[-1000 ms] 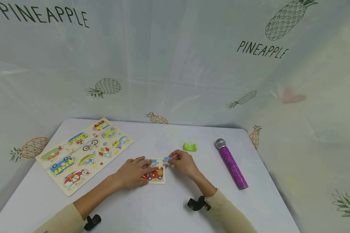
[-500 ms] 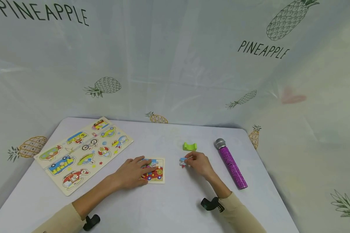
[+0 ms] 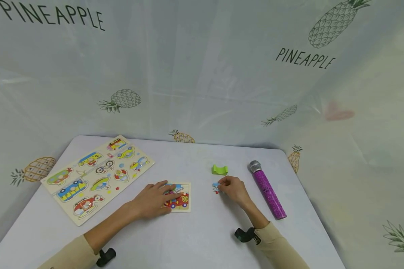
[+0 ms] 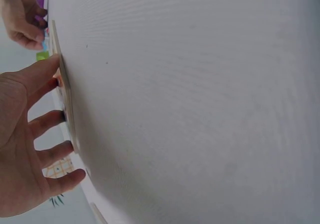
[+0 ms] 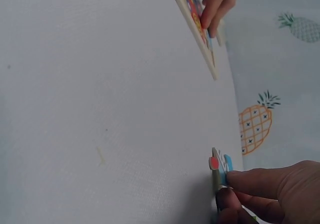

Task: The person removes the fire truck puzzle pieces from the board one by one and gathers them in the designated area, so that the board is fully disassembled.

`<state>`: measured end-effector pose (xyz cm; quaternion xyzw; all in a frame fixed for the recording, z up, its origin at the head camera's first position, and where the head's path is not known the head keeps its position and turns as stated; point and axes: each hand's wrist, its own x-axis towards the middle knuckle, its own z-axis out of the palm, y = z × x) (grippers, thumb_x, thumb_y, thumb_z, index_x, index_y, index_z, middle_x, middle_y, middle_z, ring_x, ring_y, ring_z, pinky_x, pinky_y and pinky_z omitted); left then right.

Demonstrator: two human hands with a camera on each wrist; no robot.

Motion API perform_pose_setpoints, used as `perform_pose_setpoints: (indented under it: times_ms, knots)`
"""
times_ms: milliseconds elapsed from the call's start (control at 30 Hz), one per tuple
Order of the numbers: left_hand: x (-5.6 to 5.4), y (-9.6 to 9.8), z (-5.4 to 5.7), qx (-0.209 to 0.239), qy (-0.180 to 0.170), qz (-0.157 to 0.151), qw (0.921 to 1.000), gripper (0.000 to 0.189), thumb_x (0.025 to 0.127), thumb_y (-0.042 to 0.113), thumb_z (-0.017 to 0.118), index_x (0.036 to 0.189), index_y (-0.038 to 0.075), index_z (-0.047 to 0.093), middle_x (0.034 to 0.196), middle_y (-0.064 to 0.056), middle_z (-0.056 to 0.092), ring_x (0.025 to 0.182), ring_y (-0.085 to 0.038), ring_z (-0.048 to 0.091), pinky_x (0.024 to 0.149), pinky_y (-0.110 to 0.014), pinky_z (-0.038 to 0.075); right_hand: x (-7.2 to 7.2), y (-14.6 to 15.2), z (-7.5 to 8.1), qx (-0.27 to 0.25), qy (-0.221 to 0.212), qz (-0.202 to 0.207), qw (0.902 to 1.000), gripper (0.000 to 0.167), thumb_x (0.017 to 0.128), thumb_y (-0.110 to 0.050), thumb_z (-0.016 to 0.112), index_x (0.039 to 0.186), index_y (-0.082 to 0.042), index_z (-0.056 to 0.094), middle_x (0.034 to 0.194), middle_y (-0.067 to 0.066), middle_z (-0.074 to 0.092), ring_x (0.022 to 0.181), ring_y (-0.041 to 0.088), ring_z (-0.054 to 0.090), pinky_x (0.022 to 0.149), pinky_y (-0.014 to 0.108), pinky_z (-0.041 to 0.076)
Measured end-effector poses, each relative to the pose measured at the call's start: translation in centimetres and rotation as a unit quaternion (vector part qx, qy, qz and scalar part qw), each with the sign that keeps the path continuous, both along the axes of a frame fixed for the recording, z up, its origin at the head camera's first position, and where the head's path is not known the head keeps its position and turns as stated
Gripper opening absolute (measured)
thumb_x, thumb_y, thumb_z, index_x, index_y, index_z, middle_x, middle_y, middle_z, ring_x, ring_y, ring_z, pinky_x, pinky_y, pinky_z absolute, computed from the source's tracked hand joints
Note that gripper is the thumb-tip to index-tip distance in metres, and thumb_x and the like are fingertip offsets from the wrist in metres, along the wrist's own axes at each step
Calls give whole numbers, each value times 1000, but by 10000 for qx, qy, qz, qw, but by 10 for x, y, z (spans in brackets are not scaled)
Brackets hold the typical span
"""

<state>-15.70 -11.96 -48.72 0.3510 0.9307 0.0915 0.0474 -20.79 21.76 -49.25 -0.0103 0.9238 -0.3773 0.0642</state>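
Note:
My left hand (image 3: pixel 155 198) lies with spread fingers over the left side of a small square jigsaw board (image 3: pixel 186 205), which pictures a red fire engine. In the left wrist view its fingertips (image 4: pixel 62 115) press on the board's face. My right hand (image 3: pixel 235 189) pinches a small blue, white and red jigsaw piece (image 3: pixel 216 188) between thumb and fingers, to the right of the board. The right wrist view shows this piece (image 5: pixel 223 166) standing on edge in the pinch, close over the table, with its lower part behind the fingers.
Behind the right hand stands a green curved block (image 3: pixel 219 170). A glittery purple microphone (image 3: pixel 267 190) lies at the right. A large vehicle puzzle board (image 3: pixel 112 190) lies at the left of the white table (image 3: pixel 195 239). A pineapple-print sheet (image 3: pixel 202 74) hangs behind.
My right hand has carried the jigsaw piece away from the small board's upper right corner, towards the right. The left hand has stayed on the board.

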Motion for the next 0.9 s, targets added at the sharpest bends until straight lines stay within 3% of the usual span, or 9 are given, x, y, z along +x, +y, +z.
perform_pose_setpoints:
  times_ms: [300,600,900]
  knots:
    - [-1,0,-1,-88,-57,60,9999,59,94,43,66,149,26,51,155,-8,45,144,-40,36,104,-64,39,-1,0,-2,182,28,30,9998,8,87,-14,77,94,-11,75,79,-2,67,71,13,56,61,27,46]
    - [-2,-4,-4,123,-406,255,9988,68,93,44,69,151,16,47,159,-5,40,148,-36,31,110,-64,34,-1,-1,-3,254,161,94,9995,7,87,-14,76,93,-11,75,77,-2,63,69,14,54,59,28,44]
    - [0,-7,-4,276,-528,298,9978,68,93,42,70,151,13,47,160,-7,38,149,-36,29,111,-62,33,0,-2,-2,256,150,104,9995,7,87,-14,76,93,-11,74,77,-2,63,71,14,54,60,28,44]
